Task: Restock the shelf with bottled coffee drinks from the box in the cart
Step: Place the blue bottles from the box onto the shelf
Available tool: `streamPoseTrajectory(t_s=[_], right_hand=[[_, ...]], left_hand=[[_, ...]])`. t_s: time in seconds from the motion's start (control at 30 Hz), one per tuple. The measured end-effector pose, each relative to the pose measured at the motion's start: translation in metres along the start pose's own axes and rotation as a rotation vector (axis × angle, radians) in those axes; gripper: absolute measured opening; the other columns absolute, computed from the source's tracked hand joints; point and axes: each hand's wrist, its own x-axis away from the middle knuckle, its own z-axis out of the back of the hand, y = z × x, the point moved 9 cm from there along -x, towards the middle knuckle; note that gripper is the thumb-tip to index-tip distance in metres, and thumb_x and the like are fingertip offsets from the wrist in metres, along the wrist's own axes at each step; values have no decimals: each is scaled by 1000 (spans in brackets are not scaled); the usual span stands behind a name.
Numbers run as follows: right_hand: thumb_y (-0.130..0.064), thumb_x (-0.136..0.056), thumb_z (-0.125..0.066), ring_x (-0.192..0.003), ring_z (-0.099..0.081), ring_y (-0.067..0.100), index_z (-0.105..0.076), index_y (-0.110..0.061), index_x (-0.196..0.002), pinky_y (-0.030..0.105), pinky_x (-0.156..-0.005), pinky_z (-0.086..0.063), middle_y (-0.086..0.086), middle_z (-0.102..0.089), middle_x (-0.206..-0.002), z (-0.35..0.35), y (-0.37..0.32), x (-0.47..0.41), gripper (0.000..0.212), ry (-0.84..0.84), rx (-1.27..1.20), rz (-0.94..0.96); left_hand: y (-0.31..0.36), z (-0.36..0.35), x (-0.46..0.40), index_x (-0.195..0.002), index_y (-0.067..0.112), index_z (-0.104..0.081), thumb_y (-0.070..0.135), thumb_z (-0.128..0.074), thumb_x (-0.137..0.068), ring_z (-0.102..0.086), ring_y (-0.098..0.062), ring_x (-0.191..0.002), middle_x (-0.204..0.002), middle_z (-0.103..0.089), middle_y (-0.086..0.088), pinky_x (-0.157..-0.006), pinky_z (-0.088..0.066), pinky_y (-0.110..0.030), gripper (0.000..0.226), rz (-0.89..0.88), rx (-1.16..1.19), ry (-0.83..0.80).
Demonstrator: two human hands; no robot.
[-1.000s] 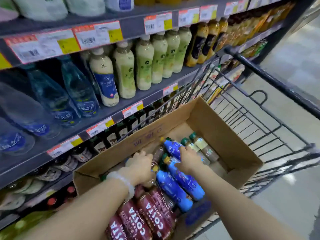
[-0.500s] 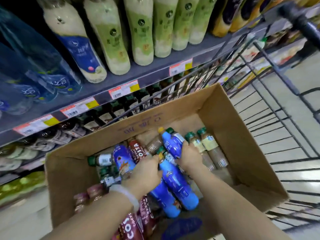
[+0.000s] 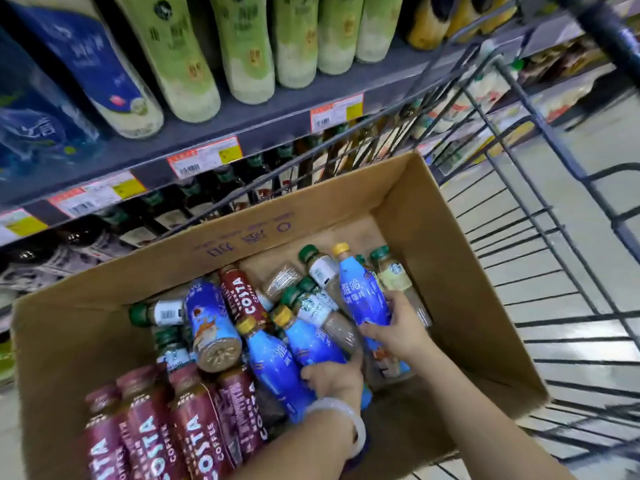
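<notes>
Shelf (image 3: 277, 112), upper L: blue-label bottles (image 3: 86, 57), then green-label bottles (image 3: 242, 46) standing in a row; price tags (image 3: 204, 157) along front edge. Tier below: dark bottles w/ green caps (image 3: 225, 181), partly hidden by cart wire

Cardboard box (image 3: 450, 258) sits in wire cart (image 3: 554, 237), open top, purple print on far wall

Box contents, L to R:
- maroon COSTA bottles (image 3: 145, 431), near-L corner, packed side by side, caps toward far wall
- green-cap clear bottle (image 3: 159, 311), lying flat, cap to L
- blue bottle (image 3: 211, 327), base facing camera
- 1 more COSTA bottle (image 3: 242, 299) lying among the loose ones
- 2 blue yellow-cap bottles (image 3: 273, 362) side by side, centre
- green-cap Starbucks bottles (image 3: 391, 271), far-R area, lying mixed

Left hand (image 3: 332, 379), white bangle (image 3: 346, 420) on wrist: grip curled round lower end of the 2 centre blue bottles; how many it actually clasps, cannot tell

Right hand (image 3: 394, 330): grip wrapped round a 3rd blue yellow-cap bottle (image 3: 360, 296), cap pointing to far wall, bottle tilted up over the Starbucks ones

Floor (image 3: 588, 168) pale, R of cart
</notes>
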Motion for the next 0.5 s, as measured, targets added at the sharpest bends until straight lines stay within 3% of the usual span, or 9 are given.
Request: streamPoseTrajectory(t_s=[0.07,0.23,0.4,0.5], right_hand=[[0,-65,-80,-87,-57,18,-46,-8,-112,29,-78,-46,1,-57,-97,2,4,1,58,2,-25,7],[1,-63,-81,-94,-64,26,-44,-19,-98,42,-88,-52,6,-62,-101,-2,13,1,55,-1,-69,21],[7,-66,-78,-82,-58,13,-43,-12,-105,27,-79,-48,-7,-57,-90,1,7,4,56,-6,-126,36],[11,-68,-76,-77,-58,8,-42,-10,-106,19,-69,-50,-4,-56,-89,-2,4,7,55,-21,-155,42]], left_hand=[[0,-7,-5,-127,-11,-26,46,-79,-67,-47,-38,-122,-132,-42,-27,-96,-40,-35,97,-1,-21,28],[-9,1,-10,-121,-8,-34,26,-82,-68,-55,-39,-113,-125,-53,-29,-93,-44,-40,79,-79,113,78],[1,15,-9,-119,-3,-47,23,-82,-68,-60,-36,-104,-115,-62,-24,-86,-45,-35,67,-134,169,-20],[19,28,-11,-99,5,-57,13,-83,-64,-65,-26,-82,-93,-70,-15,-77,-51,-33,44,-281,212,-119]])
